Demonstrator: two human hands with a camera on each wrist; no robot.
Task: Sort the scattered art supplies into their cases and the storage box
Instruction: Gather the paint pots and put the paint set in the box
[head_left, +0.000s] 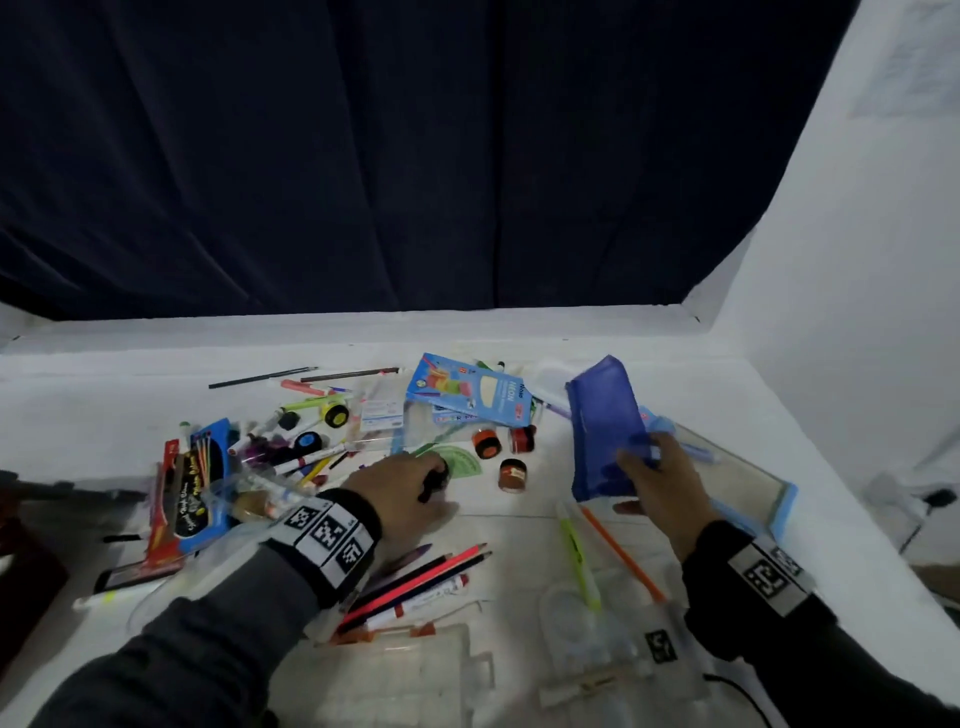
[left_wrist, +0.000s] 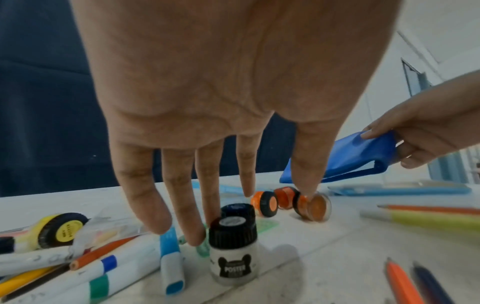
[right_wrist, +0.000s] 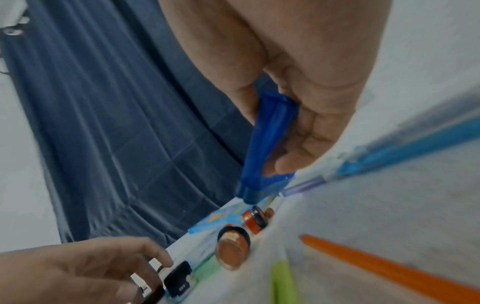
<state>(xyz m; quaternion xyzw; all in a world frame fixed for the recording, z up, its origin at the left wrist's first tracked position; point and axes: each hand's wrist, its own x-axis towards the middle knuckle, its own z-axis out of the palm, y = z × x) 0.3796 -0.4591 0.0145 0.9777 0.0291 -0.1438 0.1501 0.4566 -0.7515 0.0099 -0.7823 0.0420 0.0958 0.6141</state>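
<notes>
My left hand (head_left: 431, 486) reaches over two small poster paint jars with black lids. In the left wrist view its fingers (left_wrist: 194, 236) are straight and spread just above the white jar (left_wrist: 233, 253), with a dark jar (left_wrist: 237, 208) behind it. Whether a fingertip touches the lid is unclear. My right hand (head_left: 657, 483) grips a dark blue pouch (head_left: 602, 426) and holds it tilted above the table's right side. The right wrist view shows the pouch (right_wrist: 267, 139) pinched between thumb and fingers. A clear storage box (head_left: 395, 670) with orange latches lies at the near edge.
Orange paint jars (head_left: 485, 444) and a brown one (head_left: 513, 474) lie between my hands. Markers and a marker pack (head_left: 202, 478) crowd the left. A light blue flat case (head_left: 748, 483) lies under the pouch. Pencils (head_left: 415, 582), a green highlighter (head_left: 576, 556) and another clear case (head_left: 597, 649) are near.
</notes>
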